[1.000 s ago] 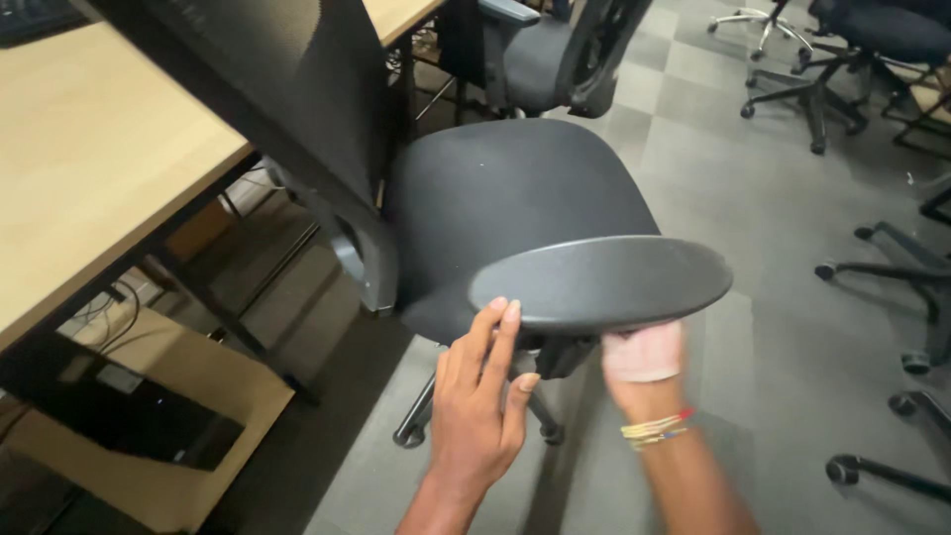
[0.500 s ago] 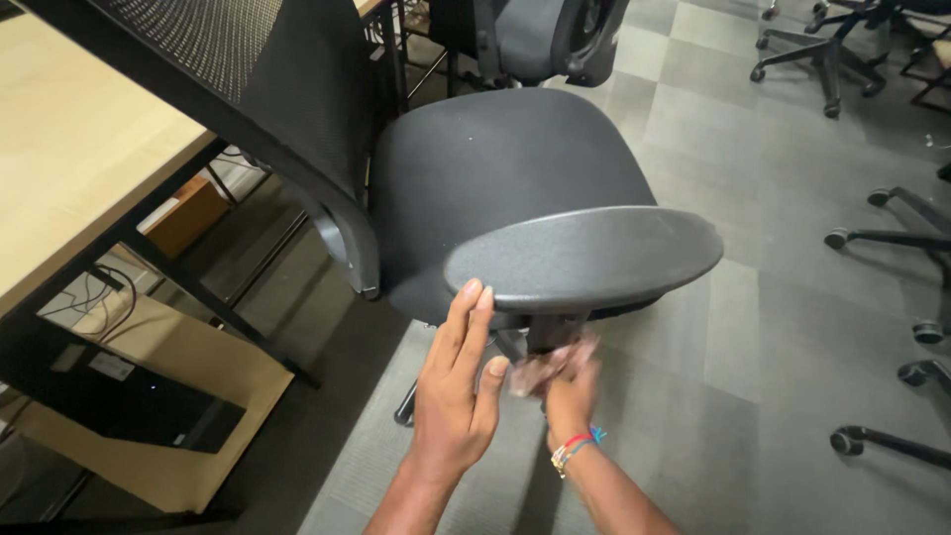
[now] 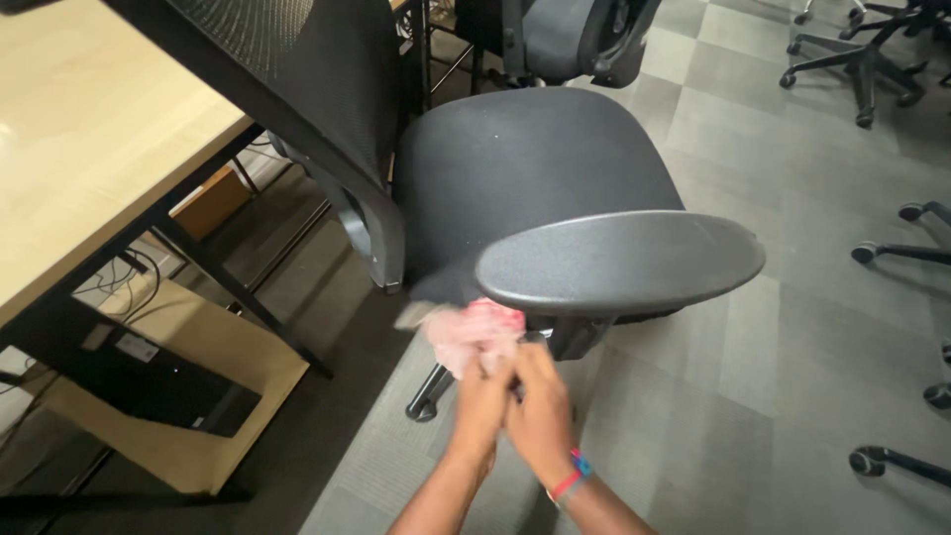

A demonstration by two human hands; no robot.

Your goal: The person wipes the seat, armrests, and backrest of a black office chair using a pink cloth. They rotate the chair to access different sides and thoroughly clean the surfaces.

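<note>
My left hand [image 3: 482,401] and my right hand [image 3: 540,411] are pressed together low in the middle of the frame, both closed on a crumpled pink cloth [image 3: 474,332]. The cloth is bunched above my knuckles, just under the near left end of the black armrest pad [image 3: 619,261], and it is blurred, so I cannot tell whether it touches the pad's underside. A red and blue band sits on my right wrist.

The armrest pad is a long flat oval that stretches from the centre toward the right of the frame, and it hides the post beneath it except for a dark stub beside my right fingers. Behind it, in the upper middle, is the black seat [image 3: 530,168] of the office chair, and the chair's mesh backrest [image 3: 297,89] slants across the upper left.

A pale wooden desk [image 3: 89,139] fills the left edge, with black legs and a dark computer case [image 3: 129,381] on a tan board under it at lower left. The floor is grey carpet tiles [image 3: 792,327]. Another chair [image 3: 565,35] stands at the top centre, and wheeled chair bases [image 3: 892,248] crowd the right edge, well apart from my hands.
</note>
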